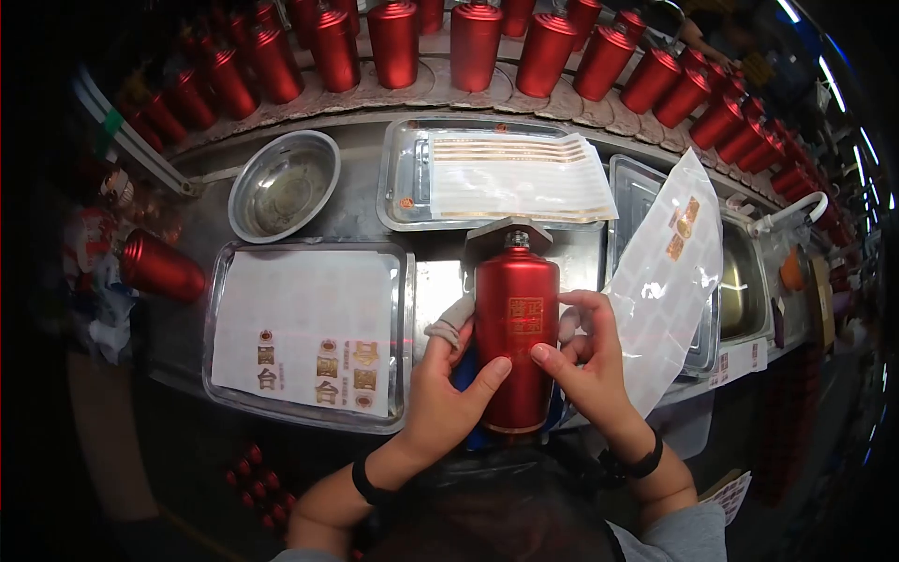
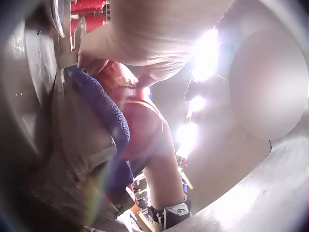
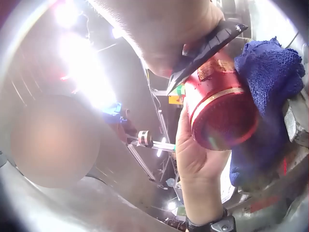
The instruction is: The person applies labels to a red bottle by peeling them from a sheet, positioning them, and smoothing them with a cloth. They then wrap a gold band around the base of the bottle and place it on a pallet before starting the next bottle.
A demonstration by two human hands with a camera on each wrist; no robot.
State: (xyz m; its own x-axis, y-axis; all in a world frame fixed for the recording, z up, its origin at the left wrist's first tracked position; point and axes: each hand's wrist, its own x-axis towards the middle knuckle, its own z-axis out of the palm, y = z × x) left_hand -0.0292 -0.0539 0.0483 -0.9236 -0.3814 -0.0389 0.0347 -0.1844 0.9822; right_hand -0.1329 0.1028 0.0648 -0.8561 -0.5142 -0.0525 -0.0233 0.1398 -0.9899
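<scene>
A red metallic bottle points its neck away from me and bears a gold square label on its upper face. My left hand holds the bottle's left side, thumb laid over the front and a pale covering on one finger. On the opposite side, my right hand has its thumb on the front below the label and its fingers bent at the side. Blue cloth lies under the bottle, against a grey block by the neck. In the right wrist view, the bottle's round base faces the camera.
Left is a tray with a sheet of gold labels; behind it, a steel bowl. Another tray holds striped strips. A translucent label sheet lies right, near a sink. Red bottles line the conveyor.
</scene>
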